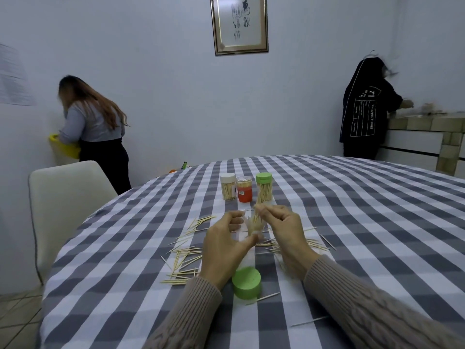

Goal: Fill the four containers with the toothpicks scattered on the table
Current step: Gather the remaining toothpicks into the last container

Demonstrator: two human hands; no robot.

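Between the scattered wooden toothpicks (pixel 186 255), your left hand (pixel 224 245) steadies the clear plastic container (pixel 242 222) – mouth up – so your right hand (pixel 284 233), pinching a toothpick bundle (pixel 256 212), can feed it.

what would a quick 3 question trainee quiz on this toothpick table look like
1. True or false: all four containers are capped.
2. How many capped containers stand at the far end? A two, B three, C four.
3. What lies just below the left hand?

Key
1. False: the clear container the left hand grips is open, and the right hand feeds a pinch of toothpicks into it.
2. B: white-lidded container, red container, green-lidded container.
3. The loose green lid.
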